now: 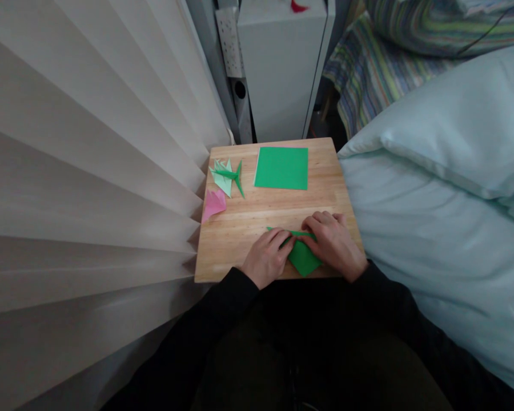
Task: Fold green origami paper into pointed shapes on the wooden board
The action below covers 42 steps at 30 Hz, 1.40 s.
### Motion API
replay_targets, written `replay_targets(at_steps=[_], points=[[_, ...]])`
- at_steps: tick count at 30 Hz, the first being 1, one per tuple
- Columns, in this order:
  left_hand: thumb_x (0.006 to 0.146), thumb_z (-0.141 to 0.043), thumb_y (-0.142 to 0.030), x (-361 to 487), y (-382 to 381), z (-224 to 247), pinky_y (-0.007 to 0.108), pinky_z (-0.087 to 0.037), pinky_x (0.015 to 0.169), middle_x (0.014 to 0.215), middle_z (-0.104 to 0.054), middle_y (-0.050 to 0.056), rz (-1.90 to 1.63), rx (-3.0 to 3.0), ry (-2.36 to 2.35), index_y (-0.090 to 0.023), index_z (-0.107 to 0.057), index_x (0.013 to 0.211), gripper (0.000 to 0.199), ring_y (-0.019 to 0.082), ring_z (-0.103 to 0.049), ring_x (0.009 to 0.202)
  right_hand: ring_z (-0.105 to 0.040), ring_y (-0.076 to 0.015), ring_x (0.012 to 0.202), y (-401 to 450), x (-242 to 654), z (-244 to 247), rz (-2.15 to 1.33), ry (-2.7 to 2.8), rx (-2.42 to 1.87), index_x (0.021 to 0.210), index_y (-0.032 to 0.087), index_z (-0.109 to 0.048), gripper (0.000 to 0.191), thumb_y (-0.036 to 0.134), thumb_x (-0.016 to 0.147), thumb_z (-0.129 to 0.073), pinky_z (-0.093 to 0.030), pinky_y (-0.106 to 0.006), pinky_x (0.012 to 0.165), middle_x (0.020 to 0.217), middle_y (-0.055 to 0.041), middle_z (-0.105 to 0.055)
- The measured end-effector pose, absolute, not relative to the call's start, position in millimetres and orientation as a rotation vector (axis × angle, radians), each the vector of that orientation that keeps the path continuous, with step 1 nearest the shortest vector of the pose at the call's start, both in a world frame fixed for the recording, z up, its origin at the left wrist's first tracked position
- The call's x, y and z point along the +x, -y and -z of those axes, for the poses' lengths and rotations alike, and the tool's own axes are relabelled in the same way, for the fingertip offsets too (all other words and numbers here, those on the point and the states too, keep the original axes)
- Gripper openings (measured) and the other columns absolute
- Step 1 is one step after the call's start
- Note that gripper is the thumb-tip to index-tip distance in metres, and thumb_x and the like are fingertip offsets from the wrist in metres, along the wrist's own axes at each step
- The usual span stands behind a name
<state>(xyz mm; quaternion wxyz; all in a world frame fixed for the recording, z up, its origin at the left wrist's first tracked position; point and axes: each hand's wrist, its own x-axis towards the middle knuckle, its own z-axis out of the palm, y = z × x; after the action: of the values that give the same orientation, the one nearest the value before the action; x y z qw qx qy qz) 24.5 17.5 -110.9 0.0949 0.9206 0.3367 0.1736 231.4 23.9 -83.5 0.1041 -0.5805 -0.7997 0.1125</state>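
Observation:
A partly folded sheet of green origami paper [304,260] lies near the front edge of the small wooden table [235,245], one corner pointing toward me. My left hand [269,256] presses on its left side, fingers curled and fingertips on the folded upper edge. From the right, my right hand [332,240] holds the same edge, its fingers bent and its thumb close to the left fingertips. Both hands cover much of the paper, so the folds beneath them are hidden.
Toward the back lies a stack of green paper [281,168]. Folded pieces in light green [223,184], darker green [239,178] and pink [215,204] sit at the left. A pleated curtain [111,188] borders the left side, a bed [432,228] the right, a white cabinet [282,74] the back.

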Motion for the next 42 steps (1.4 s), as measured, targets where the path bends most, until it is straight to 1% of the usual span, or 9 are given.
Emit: replay_targets(at_steps=[8, 14, 22, 26, 29, 32, 35, 39, 42], points=[[0.096, -0.047, -0.012, 29, -17, 98, 0.048, -0.048, 0.118, 0.141, -0.066, 0.019, -0.461, 2.572, -1.215, -0.006, -0.066, 0.134, 0.042, 0.031, -0.059, 0.136, -0.068, -0.0270, 0.087, -15, 223, 81, -0.373, 2.287, -1.918, 0.095, 0.017, -0.067, 0.008, 0.025, 0.097, -0.065, -0.037, -0.035, 0.072, 0.094, -0.0098, -0.073], [0.098, -0.054, -0.033, 40, -15, 57, 0.065, -0.037, 0.118, 0.151, -0.058, 0.022, -0.146, 2.449, -1.326, -0.009, -0.062, 0.138, 0.047, 0.041, -0.048, 0.145, -0.069, -0.0241, 0.074, -10, 215, 75, -0.464, 2.267, -1.986, 0.085, 0.020, -0.069, 0.013, 0.025, 0.096, -0.064, -0.032, -0.033, 0.060, 0.085, -0.0087, -0.075], [0.097, -0.054, -0.025, 32, -10, 77, 0.068, -0.030, 0.119, 0.167, -0.036, 0.018, -0.057, 2.581, -1.332, -0.017, -0.045, 0.155, 0.059, 0.042, -0.030, 0.155, -0.069, -0.0231, 0.071, -12, 219, 78, -0.676, 2.009, -1.850, 0.077, 0.020, -0.068, 0.025, 0.025, 0.098, -0.055, -0.043, -0.033, 0.065, 0.078, -0.0097, -0.076], [0.092, -0.053, -0.010, 32, -14, 68, 0.061, -0.045, 0.106, 0.151, -0.054, 0.019, -0.098, 2.593, -1.433, -0.021, -0.058, 0.144, 0.053, 0.041, -0.047, 0.140, -0.072, -0.0233, 0.073, -12, 221, 81, -0.875, 1.643, -1.753, 0.089, 0.019, -0.066, 0.016, 0.027, 0.097, -0.054, -0.053, -0.034, 0.066, 0.083, -0.0101, -0.076], [0.097, -0.053, -0.021, 40, -17, 57, 0.056, -0.052, 0.097, 0.132, -0.063, 0.021, -0.197, 2.479, -1.480, -0.016, -0.066, 0.124, 0.031, 0.039, -0.057, 0.124, -0.073, -0.0207, 0.066, -11, 216, 87, -1.240, 1.357, -1.622, 0.089, 0.021, -0.063, 0.017, 0.032, 0.097, -0.053, -0.058, -0.032, 0.059, 0.082, -0.0086, -0.076], [0.090, -0.065, -0.028, 48, -19, 52, 0.054, -0.056, 0.093, 0.116, -0.066, 0.020, -0.229, 2.385, -1.474, -0.016, -0.066, 0.100, 0.015, 0.039, -0.061, 0.113, -0.074, -0.0195, 0.067, -9, 209, 94, -1.526, 1.162, -1.499, 0.093, 0.021, -0.062, 0.017, 0.033, 0.098, -0.052, -0.063, -0.032, 0.060, 0.082, -0.0075, -0.076], [0.080, -0.065, -0.007, 51, -20, 51, 0.050, -0.058, 0.090, 0.116, -0.065, 0.019, -0.194, 2.387, -1.495, -0.017, -0.062, 0.098, 0.021, 0.036, -0.063, 0.111, -0.074, -0.0181, 0.068, -7, 205, 99, -1.669, 1.088, -1.429, 0.100, 0.021, -0.059, 0.017, 0.029, 0.100, -0.045, -0.065, -0.034, 0.066, 0.082, -0.0068, -0.076], [0.073, -0.053, 0.008, 43, -29, 44, 0.047, -0.059, 0.094, 0.124, -0.067, 0.019, -0.077, 2.320, -1.513, -0.014, -0.065, 0.108, 0.043, 0.033, -0.067, 0.113, -0.073, -0.0199, 0.071, -9, 211, 100, -1.372, 1.296, -1.491, 0.104, 0.019, -0.060, 0.020, 0.025, 0.100, -0.042, -0.065, -0.039, 0.068, 0.093, -0.0103, -0.075], [0.074, -0.050, 0.007, 27, -46, 33, 0.045, -0.056, 0.103, 0.121, -0.074, 0.013, -0.122, 2.154, -1.362, -0.016, -0.066, 0.125, 0.058, 0.029, -0.070, 0.113, -0.071, -0.0273, 0.105, -12, 220, 98, -0.888, 1.620, -1.473, 0.120, 0.018, -0.062, 0.033, 0.012, 0.093, -0.045, -0.060, -0.052, 0.093, 0.117, -0.0148, -0.072]])
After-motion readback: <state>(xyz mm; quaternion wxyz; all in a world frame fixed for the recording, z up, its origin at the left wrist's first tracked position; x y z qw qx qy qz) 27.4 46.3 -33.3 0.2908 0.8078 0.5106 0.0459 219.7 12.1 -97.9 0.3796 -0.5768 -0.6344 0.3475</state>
